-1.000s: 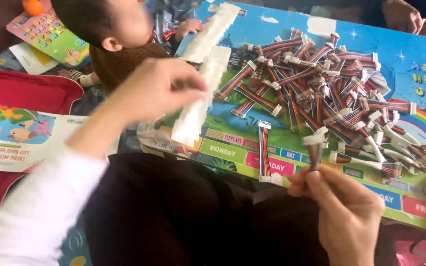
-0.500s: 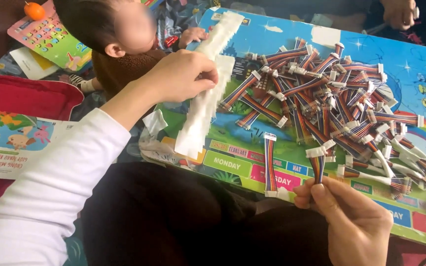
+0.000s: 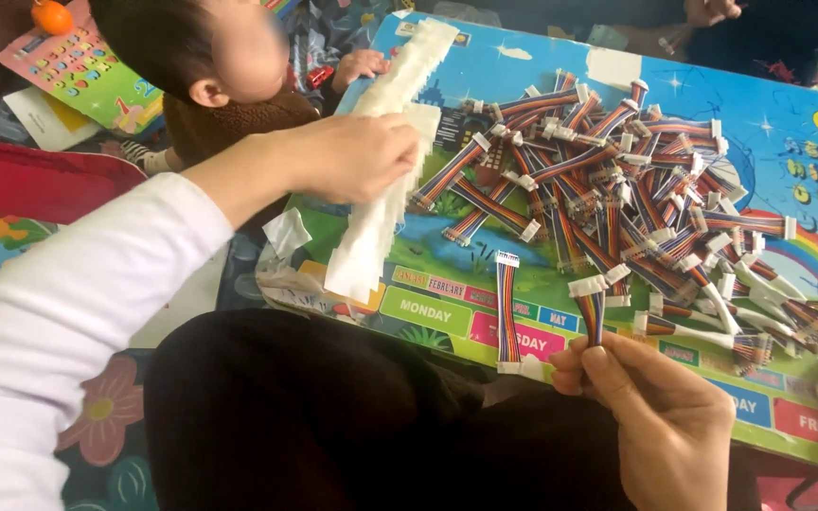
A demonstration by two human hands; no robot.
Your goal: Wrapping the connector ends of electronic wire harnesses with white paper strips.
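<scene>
In the head view, the left hand [image 3: 352, 156] sits at upper centre of the frame, its fingers closed on a long strip of white labels [image 3: 382, 185] that runs from the top of the colourful calendar board [image 3: 542, 80] down to its near edge. At lower right, the right hand [image 3: 660, 421] pinches a short ribbon cable [image 3: 591, 308] upright between thumb and fingertips, just beside another cable [image 3: 506, 308] lying on the board. A heap of striped cables [image 3: 636, 189] covers the board's centre and right, and a small child [image 3: 210, 66] sits at upper left.
</scene>
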